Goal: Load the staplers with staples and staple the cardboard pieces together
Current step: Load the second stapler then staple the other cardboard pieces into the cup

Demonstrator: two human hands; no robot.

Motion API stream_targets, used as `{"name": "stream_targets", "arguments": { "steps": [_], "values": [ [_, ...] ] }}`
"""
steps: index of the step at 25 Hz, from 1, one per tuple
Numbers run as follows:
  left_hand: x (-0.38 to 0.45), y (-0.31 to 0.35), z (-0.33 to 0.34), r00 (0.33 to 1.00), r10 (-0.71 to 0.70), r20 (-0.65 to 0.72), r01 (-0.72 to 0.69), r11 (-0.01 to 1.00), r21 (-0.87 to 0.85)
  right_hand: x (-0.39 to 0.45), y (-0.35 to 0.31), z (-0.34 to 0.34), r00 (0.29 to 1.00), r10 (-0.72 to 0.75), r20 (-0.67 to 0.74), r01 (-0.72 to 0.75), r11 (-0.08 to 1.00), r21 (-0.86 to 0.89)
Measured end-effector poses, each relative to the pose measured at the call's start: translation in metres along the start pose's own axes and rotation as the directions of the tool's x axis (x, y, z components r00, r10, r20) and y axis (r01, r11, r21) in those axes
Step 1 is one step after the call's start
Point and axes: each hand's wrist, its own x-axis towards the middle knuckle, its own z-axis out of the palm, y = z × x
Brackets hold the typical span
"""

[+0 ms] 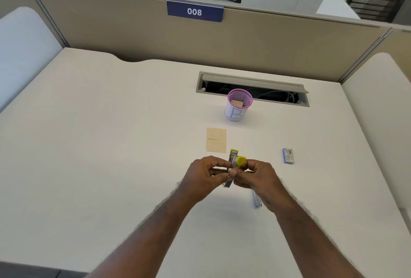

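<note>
While opened, yellow stapler (234, 164), metal exposed

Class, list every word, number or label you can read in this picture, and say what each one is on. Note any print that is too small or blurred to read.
"008": white digits on the blue sign on the partition.
"B": blue handwritten letter on the white paper around the pink cup.
Small box on the desk: printed label, too small to read.
Stapler in the hands: no readable text.
</note>
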Motion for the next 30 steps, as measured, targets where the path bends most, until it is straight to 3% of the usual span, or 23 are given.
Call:
{"name": "stream_targets", "arguments": {
  "steps": [5, 11, 18, 21, 25, 30],
  "values": [
    [0.0, -0.001, 0.005, 0.998, 0.01, -0.064, -0.012, 0.999, -0.046, -0.003, -0.004, -0.003, 0.999, 0.01, 0.049, -0.011, 1.0, 0.02],
    [0.002, -0.004, 0.011, 0.993, 0.018, -0.115, -0.017, 1.0, 0.004, -0.003, -0.002, 0.003, 0.999, -0.003, -0.033, 0.003, 1.0, -0.006],
    [0.004, -0.006, 0.006, 0.987, -0.114, -0.111, 0.101, 0.988, -0.114, 0.005, 0.002, 0.015, 0.995, 0.017, -0.095, -0.023, 0.997, -0.07],
    [0.007, -0.014, 0.0, 0.981, -0.16, -0.114, 0.152, 0.986, -0.071, 0.009, 0.011, 0.024, 0.982, 0.02, -0.186, -0.054, 0.982, -0.181],
    [0.012, -0.028, -0.012, 0.954, -0.242, -0.178, 0.252, 0.967, 0.038, 0.011, 0.024, 0.042, 0.956, -0.071, -0.286, -0.093, 0.848, -0.522],
    [0.017, -0.038, -0.025, 0.94, -0.265, -0.213, 0.28, 0.959, 0.045, 0.014, 0.044, 0.063, 0.965, -0.081, -0.25, -0.15, 0.611, -0.777]
  ]
}}
